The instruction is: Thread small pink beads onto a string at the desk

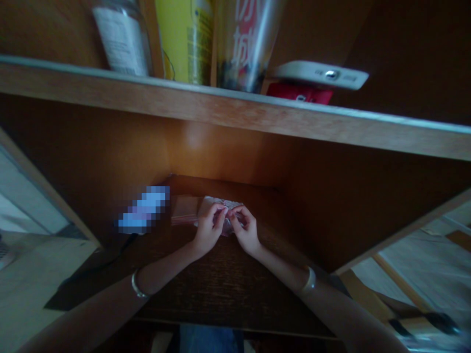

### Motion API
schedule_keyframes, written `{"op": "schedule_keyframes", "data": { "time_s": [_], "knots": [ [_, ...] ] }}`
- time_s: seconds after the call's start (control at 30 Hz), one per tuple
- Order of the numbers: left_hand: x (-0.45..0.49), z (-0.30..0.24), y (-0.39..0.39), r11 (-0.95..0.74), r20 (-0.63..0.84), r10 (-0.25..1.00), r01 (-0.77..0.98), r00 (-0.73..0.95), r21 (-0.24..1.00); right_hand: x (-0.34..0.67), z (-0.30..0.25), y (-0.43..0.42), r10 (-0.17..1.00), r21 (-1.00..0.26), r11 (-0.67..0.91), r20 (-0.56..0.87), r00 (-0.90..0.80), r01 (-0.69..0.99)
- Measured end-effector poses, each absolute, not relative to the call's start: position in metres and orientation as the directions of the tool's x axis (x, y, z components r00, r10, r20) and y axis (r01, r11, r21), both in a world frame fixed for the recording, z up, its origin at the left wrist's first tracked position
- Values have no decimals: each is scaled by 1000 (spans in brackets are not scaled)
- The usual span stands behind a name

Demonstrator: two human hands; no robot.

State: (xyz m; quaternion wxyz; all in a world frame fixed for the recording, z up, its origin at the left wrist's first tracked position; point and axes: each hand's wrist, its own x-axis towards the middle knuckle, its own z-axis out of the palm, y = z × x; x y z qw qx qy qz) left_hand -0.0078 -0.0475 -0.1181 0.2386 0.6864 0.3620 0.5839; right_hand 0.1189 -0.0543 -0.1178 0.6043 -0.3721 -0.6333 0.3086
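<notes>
Close together over the dark wooden desktop (221,289), my left hand (209,230) and my right hand (246,233) meet fingertip to fingertip. Thumb and forefinger of each hand are pinched. What is between the fingertips is too small and blurred to name. Just behind and beneath the fingers is a crinkled, pinkish-white patterned packet (215,199), partly hidden by both hands. To its left lies a flat stack of pale pinkish-brown sheets (184,208), close to my left hand. A silvery bangle circles each forearm.
At the left of the desk stands a pixelated bright object (145,211). A wooden shelf (206,103) crosses above the hands, holding a labelled jar (123,41), a yellow container (184,39), a clear printed cup (245,49), a white device (320,72) and a red item (298,93). Wooden side panels flank the desk.
</notes>
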Motion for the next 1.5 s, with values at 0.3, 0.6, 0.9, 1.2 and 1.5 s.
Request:
{"op": "schedule_keyframes", "data": {
  "time_s": [0.3, 0.6, 0.9, 1.2, 1.5],
  "knots": [
    [-8, -119, -48, -624, 619, 779, 214, 95, 752, 119, -114, -56, 828, -821, 560, 560, -37, 106],
    [-9, -121, -48, -628, 624, 775, 216, 98, 747, 120, -117, -55, 834, -825, 551, 551, -38, 126],
    [-8, -120, -47, -628, 625, 776, 205, 87, 751, 119, -115, -55, 831, -819, 552, 557, -17, 156],
    [-8, -116, -51, -615, 611, 787, 204, 86, 762, 118, -112, -57, 844, -838, 536, 533, -57, 103],
    [-8, -114, -53, -587, 581, 809, 203, 95, 784, 119, -113, -58, 856, -849, 517, 512, -69, 110]
  ]
}}
